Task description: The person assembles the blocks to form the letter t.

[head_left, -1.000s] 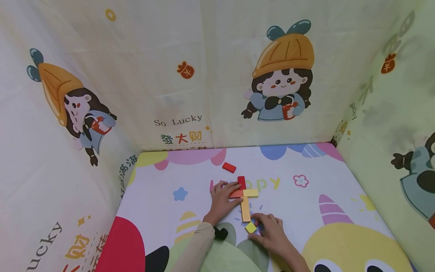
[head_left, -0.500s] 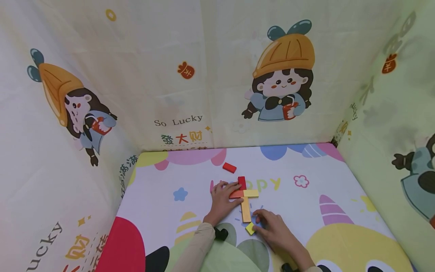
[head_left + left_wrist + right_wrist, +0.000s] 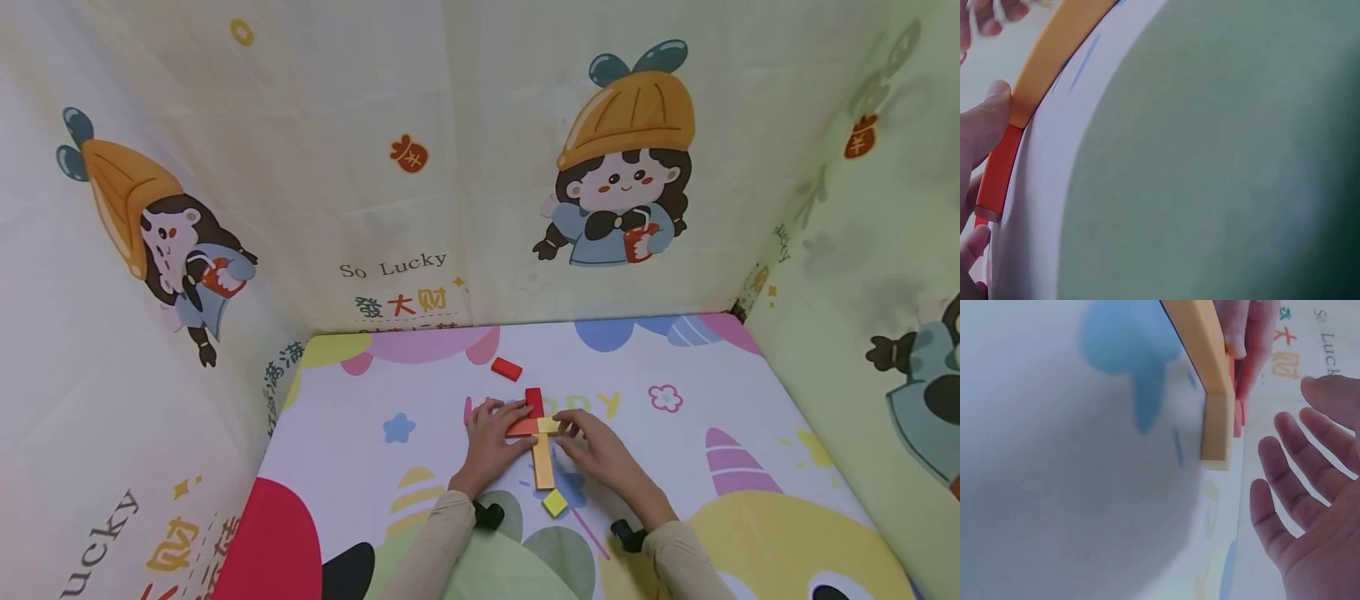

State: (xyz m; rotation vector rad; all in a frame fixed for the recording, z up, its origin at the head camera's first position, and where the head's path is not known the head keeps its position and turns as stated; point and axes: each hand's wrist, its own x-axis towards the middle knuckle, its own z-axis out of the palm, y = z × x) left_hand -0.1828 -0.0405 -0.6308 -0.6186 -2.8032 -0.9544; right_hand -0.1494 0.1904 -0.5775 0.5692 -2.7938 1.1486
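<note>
My left hand (image 3: 491,443) lies over the left side of a flat arrangement of wooden blocks, its fingers at a red block (image 3: 533,402) and an orange-red block (image 3: 522,428). In the left wrist view the thumb touches near the joint of the orange-red block (image 3: 999,172) and a long light-orange block (image 3: 1054,59). My right hand (image 3: 600,450) hovers by the pale yellow block (image 3: 548,426), partly covering it in the head view. Its fingers (image 3: 1280,469) are spread and apart from that block in the right wrist view. A yellow cube (image 3: 555,503) sits near the light-orange block's lower end.
A loose red block (image 3: 506,369) lies farther back on the printed tabletop (image 3: 435,383). Printed fabric walls (image 3: 495,167) enclose the table at the back and both sides. Dark straps with small devices (image 3: 628,536) are worn on the wrists.
My right hand has left the yellow cube and moved up to the pale yellow block. The cube has turned and shifted slightly. My left hand stays in place on the blocks.
</note>
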